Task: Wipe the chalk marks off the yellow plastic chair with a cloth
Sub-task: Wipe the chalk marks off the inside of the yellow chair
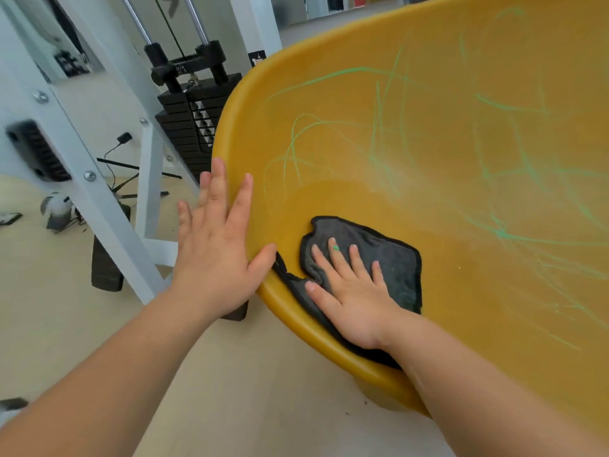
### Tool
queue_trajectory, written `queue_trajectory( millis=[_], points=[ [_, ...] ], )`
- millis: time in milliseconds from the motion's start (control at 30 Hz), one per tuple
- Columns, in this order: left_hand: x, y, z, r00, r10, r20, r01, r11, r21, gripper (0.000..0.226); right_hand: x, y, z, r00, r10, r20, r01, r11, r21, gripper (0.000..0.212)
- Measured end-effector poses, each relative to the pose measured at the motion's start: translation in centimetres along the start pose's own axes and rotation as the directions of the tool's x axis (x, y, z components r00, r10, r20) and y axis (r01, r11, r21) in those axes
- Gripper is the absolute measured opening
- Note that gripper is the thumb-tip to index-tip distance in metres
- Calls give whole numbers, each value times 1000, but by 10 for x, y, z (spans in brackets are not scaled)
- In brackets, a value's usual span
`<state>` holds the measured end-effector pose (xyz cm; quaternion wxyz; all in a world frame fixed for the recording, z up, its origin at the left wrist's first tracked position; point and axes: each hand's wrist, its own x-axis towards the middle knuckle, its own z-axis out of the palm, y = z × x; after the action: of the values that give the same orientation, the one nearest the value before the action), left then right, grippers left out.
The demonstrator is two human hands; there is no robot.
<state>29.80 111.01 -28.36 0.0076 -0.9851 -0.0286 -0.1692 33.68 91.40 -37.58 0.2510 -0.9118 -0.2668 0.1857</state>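
Observation:
The yellow plastic chair (445,143) fills the right of the view, its curved shell scribbled with green chalk marks (379,150). A dark grey cloth (392,255) lies flat inside the shell near its left rim, one corner draped over the edge. My right hand (349,291) presses on the cloth with straight, spread fingers; a green chalk smear is on one fingertip. My left hand (214,249) rests flat against the outside of the chair's left rim, fingers straight, thumb on the rim's edge.
A white-framed weight machine (99,179) with a black weight stack (191,123) stands close on the left of the chair. Cables and small items lie on the pale floor (247,390) under it.

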Motion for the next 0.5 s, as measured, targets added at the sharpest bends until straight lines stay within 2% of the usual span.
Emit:
queue_trajectory(
  millis=[133,267,500],
  points=[
    [51,-2,-18,994,-104,-34,102,994,-46,96,3,1,-1,1000,-11,3,11,1000,9,65],
    [84,9,-28,977,-213,28,215,968,-130,96,5,4,-3,1000,-16,-22,17,1000,23,66],
    [74,9,-34,981,-190,47,195,970,-145,90,1,-6,-2,999,23,-23,-22,999,38,69]
  ],
)
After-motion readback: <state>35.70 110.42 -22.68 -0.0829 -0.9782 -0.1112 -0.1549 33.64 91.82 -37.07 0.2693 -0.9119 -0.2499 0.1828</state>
